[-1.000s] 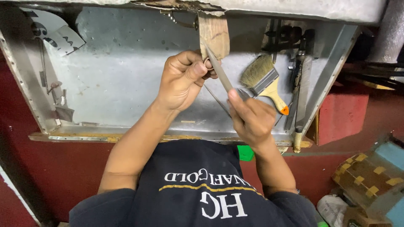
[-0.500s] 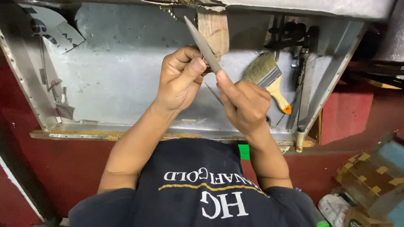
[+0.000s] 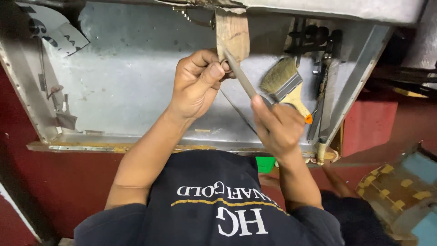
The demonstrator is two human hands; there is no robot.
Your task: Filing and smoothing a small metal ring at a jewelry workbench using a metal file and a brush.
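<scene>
My left hand (image 3: 198, 84) pinches a small metal ring-like piece between thumb and forefinger, pressed against the lower end of a wooden block (image 3: 233, 31) that juts from the top edge. My right hand (image 3: 277, 127) grips the near end of a flat grey metal file (image 3: 241, 79). The file slants up and to the left, and its tip lies at the pinched piece by my left fingertips. Both hands work over a shallow grey sheet-metal tray (image 3: 114, 91).
A paintbrush (image 3: 283, 83) with a wooden handle and an orange tip lies in the tray just right of the file. Dark metal tools (image 3: 314, 41) rest along the tray's right side. A taped cardboard box (image 3: 396, 187) sits at the lower right, on a red surface.
The file was pushed forward past the wooden block half a second ago and is now drawn back toward me. My left hand has stayed in place on the small piece.
</scene>
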